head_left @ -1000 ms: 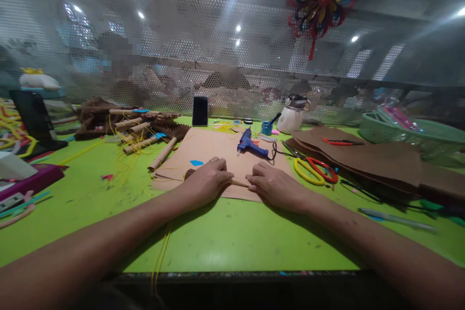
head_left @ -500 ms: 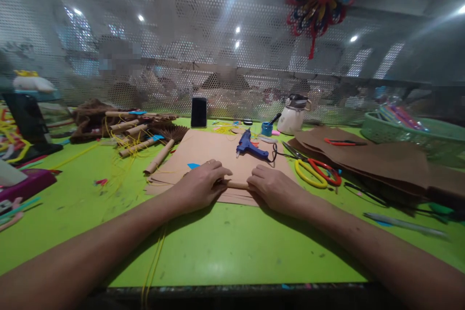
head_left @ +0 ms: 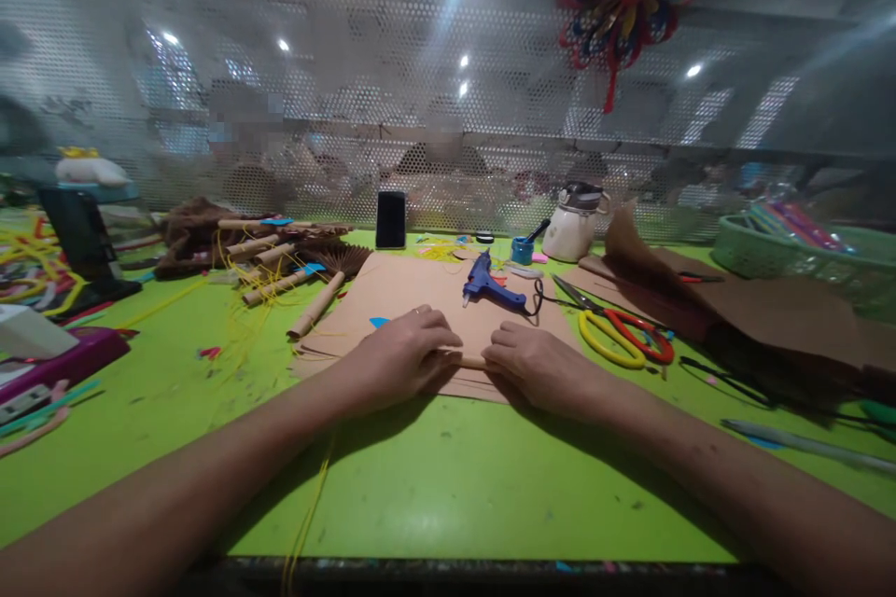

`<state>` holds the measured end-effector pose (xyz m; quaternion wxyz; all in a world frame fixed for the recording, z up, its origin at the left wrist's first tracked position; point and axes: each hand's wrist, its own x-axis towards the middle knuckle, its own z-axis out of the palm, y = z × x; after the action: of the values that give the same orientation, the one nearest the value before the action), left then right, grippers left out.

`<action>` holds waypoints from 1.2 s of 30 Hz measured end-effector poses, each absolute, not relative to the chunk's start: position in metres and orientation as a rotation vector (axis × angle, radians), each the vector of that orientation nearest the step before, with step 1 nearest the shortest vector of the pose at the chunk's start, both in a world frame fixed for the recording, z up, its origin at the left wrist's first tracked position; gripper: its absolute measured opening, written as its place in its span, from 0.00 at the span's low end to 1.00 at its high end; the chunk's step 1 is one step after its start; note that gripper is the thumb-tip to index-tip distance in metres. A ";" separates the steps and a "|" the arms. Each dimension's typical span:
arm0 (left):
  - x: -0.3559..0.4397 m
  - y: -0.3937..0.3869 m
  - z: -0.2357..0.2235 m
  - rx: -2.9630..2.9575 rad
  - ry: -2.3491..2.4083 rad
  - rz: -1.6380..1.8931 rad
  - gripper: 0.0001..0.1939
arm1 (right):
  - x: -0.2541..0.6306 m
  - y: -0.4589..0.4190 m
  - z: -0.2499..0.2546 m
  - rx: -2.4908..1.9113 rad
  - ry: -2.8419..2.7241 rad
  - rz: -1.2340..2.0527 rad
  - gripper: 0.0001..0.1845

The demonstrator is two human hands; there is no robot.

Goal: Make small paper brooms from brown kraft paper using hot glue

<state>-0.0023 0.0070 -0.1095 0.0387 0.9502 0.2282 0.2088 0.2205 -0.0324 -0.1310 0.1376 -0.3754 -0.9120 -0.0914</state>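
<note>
Between my hands lies a thin roll of brown paper (head_left: 473,361), along the front of a stack of brown paper sheets (head_left: 413,284). My left hand (head_left: 418,347) is curled over the roll's left part, with its fingertips near the middle. On the right part, the fingers of my right hand (head_left: 526,356) are bent and pressed down. Both hands hide the ends of the roll. A blue hot glue gun (head_left: 491,285) rests on the sheets just beyond my hands. Scissors (head_left: 616,328) with yellow and red handles lie to the right. A blue paper piece (head_left: 379,323) sits by my left hand.
Paper tubes (head_left: 318,303) and yellow strings clutter the left, beside a purple power strip (head_left: 77,364). A phone (head_left: 390,219) and a white jug (head_left: 572,226) stand at the back. Right are large brown sheets (head_left: 763,298), a green basket (head_left: 784,252) and a pen (head_left: 805,444).
My hands have come slightly closer together along the roll. At the right, the brown sheets' left edge has curled upward. The whole view has shifted a little.
</note>
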 end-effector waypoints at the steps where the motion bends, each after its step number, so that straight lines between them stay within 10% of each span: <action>1: 0.000 0.007 -0.114 2.947 0.678 0.615 0.11 | 0.220 -0.032 -0.131 -1.094 -2.635 -0.268 0.10; 18: 0.003 0.019 -0.122 3.010 0.612 0.545 0.13 | 0.223 -0.043 -0.132 -1.399 -2.470 -0.332 0.13; 36: -0.001 0.024 -0.124 2.780 0.816 0.635 0.13 | 0.238 -0.031 -0.130 -1.290 -2.229 0.307 0.09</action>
<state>-0.0011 0.0242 -0.1244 0.0878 0.9337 0.2739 0.2132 0.2382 -0.0306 -0.1302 0.2704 -0.4788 -0.8274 0.1141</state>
